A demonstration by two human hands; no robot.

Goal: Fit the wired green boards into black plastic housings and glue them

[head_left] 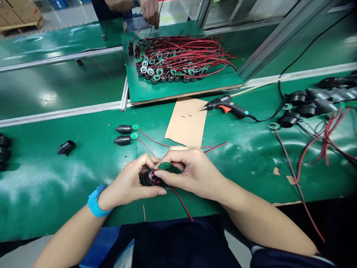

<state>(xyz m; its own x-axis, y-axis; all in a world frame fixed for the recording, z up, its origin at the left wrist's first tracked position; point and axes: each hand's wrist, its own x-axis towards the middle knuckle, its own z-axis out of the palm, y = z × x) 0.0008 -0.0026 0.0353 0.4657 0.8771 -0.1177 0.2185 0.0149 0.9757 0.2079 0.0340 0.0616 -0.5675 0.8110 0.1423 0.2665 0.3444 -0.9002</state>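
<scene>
My left hand (126,182), with a blue wristband, wraps round a short black cylindrical housing (144,178). Its open end faces right and shows a small part with dark red inside. The thumb and fingers of my right hand (193,171) close at that end, by a round green circuit board (164,165) with wires. A red wire (182,204) trails below the hands toward the bench edge. My fingers partly hide the join. Just beyond lie two black cylindrical units (123,129), each with a green disc and red wire.
A black glue gun (232,107) rests by a cardboard piece (185,123). Behind, a raised green board (184,91) carries many wired motors, with a co-worker's hand (150,11) above. Black housings and wires (298,108) pile at right. One black fitting (66,147) lies left.
</scene>
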